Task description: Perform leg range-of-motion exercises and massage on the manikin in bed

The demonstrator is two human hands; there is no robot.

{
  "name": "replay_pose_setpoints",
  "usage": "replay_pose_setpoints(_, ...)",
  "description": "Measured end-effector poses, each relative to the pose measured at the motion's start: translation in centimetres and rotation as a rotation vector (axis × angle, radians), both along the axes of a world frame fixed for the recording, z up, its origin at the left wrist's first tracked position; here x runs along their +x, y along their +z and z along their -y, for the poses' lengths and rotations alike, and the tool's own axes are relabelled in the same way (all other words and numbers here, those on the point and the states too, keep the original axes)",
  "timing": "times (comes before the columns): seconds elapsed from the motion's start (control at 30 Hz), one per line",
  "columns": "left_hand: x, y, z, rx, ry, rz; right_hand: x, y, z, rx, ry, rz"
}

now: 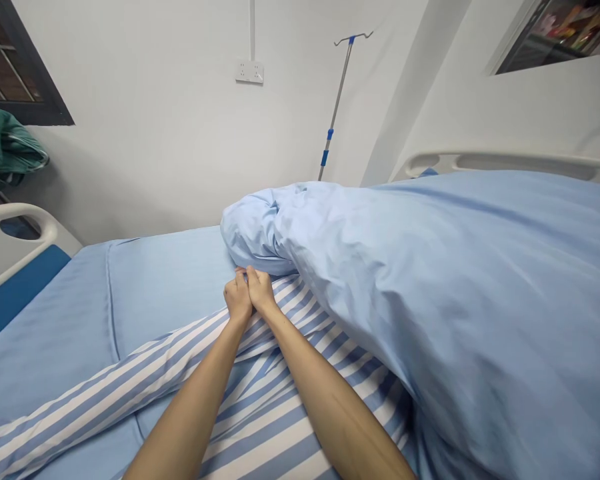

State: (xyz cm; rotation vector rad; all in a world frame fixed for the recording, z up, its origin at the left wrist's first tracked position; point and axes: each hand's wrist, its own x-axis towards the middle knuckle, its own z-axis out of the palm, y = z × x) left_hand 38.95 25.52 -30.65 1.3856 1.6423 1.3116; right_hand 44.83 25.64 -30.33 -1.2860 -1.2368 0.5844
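Side by side and touching, my left hand (237,295) and my right hand (261,289) are both closed, knuckles up. They rest at the upper edge of a blue-and-white striped garment (300,400) spread over the bed. One long striped part (110,387) of it stretches to the lower left. Right beyond my fingers lies the bunched end of a light blue quilt (370,247), which covers the garment's right side. My fingertips are hidden, so what they grip, if anything, cannot be made out.
The bed has a blue sheet (165,273) and pale end boards, one at the left (45,223) and one at the right (525,160). An IV pole (337,100) stands by the wall below a socket (249,72). Green cloth (7,147) hangs at far left.
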Motion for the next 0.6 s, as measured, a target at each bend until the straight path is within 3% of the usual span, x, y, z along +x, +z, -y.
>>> replay_pose_setpoints(0.1,0.2,0.1,0.0,-0.002,-0.061,-0.090,0.8,1.0,0.7,0.027,0.027,0.192)
replay_pose_setpoints(0.2,0.4,-0.1,-0.1,0.004,-0.072,-0.140,1.3,0.9,0.8,0.024,0.035,0.226)
replay_pose_setpoints(0.4,0.9,-0.2,-0.4,0.012,-0.075,0.000,1.9,-0.6,-0.1,0.052,0.080,0.079)
replay_pose_setpoints(0.6,3.7,2.6,-1.3,0.136,-0.152,0.317,2.8,-1.0,-1.1,0.042,0.014,-0.185)
